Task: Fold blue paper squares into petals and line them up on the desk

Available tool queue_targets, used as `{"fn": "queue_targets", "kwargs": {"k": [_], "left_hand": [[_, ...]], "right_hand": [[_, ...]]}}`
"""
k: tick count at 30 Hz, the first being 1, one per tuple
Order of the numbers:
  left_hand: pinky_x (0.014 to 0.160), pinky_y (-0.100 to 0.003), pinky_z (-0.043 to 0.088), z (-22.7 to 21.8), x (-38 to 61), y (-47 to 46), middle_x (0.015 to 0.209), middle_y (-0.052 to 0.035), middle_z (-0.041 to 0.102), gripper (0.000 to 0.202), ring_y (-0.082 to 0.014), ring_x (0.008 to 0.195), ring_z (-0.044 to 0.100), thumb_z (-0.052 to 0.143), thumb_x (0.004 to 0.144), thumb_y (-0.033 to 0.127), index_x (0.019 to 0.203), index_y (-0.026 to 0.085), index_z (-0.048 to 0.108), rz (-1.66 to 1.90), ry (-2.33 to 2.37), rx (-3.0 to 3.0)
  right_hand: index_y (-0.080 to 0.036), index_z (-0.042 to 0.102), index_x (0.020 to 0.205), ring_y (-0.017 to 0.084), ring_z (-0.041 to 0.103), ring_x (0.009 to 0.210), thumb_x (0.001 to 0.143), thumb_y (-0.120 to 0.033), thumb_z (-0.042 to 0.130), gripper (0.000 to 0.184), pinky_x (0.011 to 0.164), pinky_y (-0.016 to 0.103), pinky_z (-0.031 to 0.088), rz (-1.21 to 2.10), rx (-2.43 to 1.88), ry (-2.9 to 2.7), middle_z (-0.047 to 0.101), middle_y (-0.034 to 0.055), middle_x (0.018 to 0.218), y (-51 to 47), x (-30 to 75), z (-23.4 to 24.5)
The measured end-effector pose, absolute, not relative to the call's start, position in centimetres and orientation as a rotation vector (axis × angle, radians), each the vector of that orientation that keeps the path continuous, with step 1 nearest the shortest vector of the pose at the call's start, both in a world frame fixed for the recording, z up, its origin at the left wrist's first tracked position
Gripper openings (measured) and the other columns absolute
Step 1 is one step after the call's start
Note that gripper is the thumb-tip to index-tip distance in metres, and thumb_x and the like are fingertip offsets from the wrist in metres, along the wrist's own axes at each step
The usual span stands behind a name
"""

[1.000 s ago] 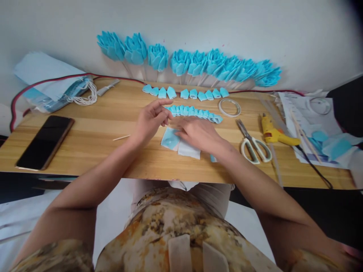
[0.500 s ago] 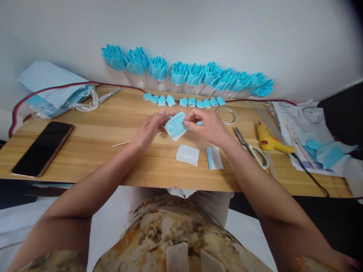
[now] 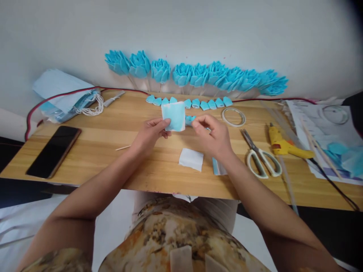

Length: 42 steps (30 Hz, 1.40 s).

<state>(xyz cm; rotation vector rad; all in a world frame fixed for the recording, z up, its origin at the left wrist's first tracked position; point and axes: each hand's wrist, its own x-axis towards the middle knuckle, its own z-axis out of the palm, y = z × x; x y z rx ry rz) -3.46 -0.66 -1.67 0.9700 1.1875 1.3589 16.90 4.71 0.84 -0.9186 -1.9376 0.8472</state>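
blue square point(image 3: 174, 116) of thin fabric is up in our left hand point(image 3: 153, 133), lifted above the wooden table point(image 3: 96, 162), to the left of the scissors point(image 3: 256, 149). we grip it near its lower left corner, thumb across the front and fingers behind; such an edge hold seems meant to leave most of the face uncovered and the other sides free. our right hand point(image 3: 214, 135), also left of the scissors, has its fingers curled together beside the pleated blue row point(image 3: 190, 120); blur at the tips means we cannot tell whether they pinch anything.

a white piece point(image 3: 191, 159) and a blue-edged piece point(image 3: 217, 167) lie flat to the left of the scissors, the second partly covered by our right arm, both probably put there for short reaches. the scissors rest with handles towards us, which suits a quick pick-up. the tape roll point(image 3: 234, 124) sits just beyond their blades, and the yellow glue gun point(image 3: 279, 141) lies to their right, its nozzle pointing away from us, perhaps for safety. small folded petals point(image 3: 195, 103) line up beyond the scissors, to the left, likely spaced for easy picking. farther beyond them, blue flowers point(image 3: 183, 74) lean on the wall, apparently so that their heads escape crushing. well left of the scissors, the phone point(image 3: 53, 151) lies flat, out of our working space.
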Motion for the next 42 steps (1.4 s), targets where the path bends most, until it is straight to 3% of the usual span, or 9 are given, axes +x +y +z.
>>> {"fn": "queue_targets", "kwargs": {"k": [5, 10, 14, 21, 26, 42], "left_hand": [[0.059, -0.024, 0.046, -1.1, -3.0, -0.8, 0.064, -0.0035, 0.064, 0.035, -0.0109, 0.060, 0.057, 0.078, 0.080, 0.046, 0.067, 0.016, 0.067, 1.345, 1.119, 0.875], [0.058, -0.025, 0.046, -1.3, -2.8, -0.8, 0.064, -0.0034, 0.064, 0.034, -0.0116, 0.061, 0.058, 0.079, 0.078, 0.047, 0.067, 0.016, 0.068, 1.345, 1.135, 0.873], [0.061, -0.026, 0.047, -1.6, -2.5, -1.0, 0.065, -0.0028, 0.065, 0.036, -0.0116, 0.062, 0.057, 0.078, 0.079, 0.050, 0.066, 0.017, 0.069, 1.334, 1.175, 0.959], [0.060, -0.028, 0.038, -1.0, -2.2, -1.3, 0.056, 0.0006, 0.053, 0.050, -0.0115, 0.058, 0.046, 0.071, 0.083, 0.055, 0.053, 0.018, 0.055, 1.383, 1.452, 1.272], [0.055, -0.030, 0.028, -1.1, -2.2, -1.2, 0.054, 0.0023, 0.043, 0.049, -0.0106, 0.054, 0.035, 0.066, 0.088, 0.048, 0.053, 0.019, 0.047, 1.410, 1.516, 1.400], [0.055, -0.030, 0.022, -1.2, -2.7, -1.0, 0.054, 0.0023, 0.038, 0.046, -0.0106, 0.055, 0.032, 0.066, 0.087, 0.042, 0.053, 0.019, 0.046, 1.352, 1.458, 1.369]], "right_hand": [[-0.021, 0.067, 0.083, 0.014, 0.056, 0.073, 0.092, -0.034, 0.058, 0.018, 0.070, 0.029, 0.042, 1.029, -0.907, -1.986, 0.068, 0.0004, 0.082, 4.1, 16.5, 0.2], [-0.021, 0.066, 0.082, 0.013, 0.049, 0.065, 0.094, -0.043, 0.055, 0.028, 0.064, 0.028, 0.038, 1.097, -0.957, -1.969, 0.061, -0.0013, 0.073, 4.2, 16.5, 0.3], [-0.021, 0.061, 0.076, 0.013, 0.050, 0.067, 0.088, -0.044, 0.064, 0.026, 0.065, 0.028, 0.038, 1.144, -0.929, -1.946, 0.060, -0.0017, 0.072, 4.0, 16.3, 0.1], [-0.021, 0.055, 0.068, 0.012, 0.043, 0.061, 0.085, -0.039, 0.066, 0.026, 0.062, 0.028, 0.036, 1.142, -0.940, -1.935, 0.052, -0.0034, 0.064, 4.1, 16.0, -0.3], [-0.021, 0.054, 0.067, 0.012, 0.045, 0.063, 0.087, -0.038, 0.064, 0.027, 0.063, 0.029, 0.036, 1.084, -0.947, -1.993, 0.053, -0.0027, 0.065, 4.1, 16.2, -0.4], [-0.020, 0.051, 0.065, 0.010, 0.039, 0.060, 0.085, -0.035, 0.060, 0.027, 0.060, 0.029, 0.029, 1.187, -0.933, -2.086, 0.049, -0.0039, 0.063, 5.2, 17.0, 0.2]]}}
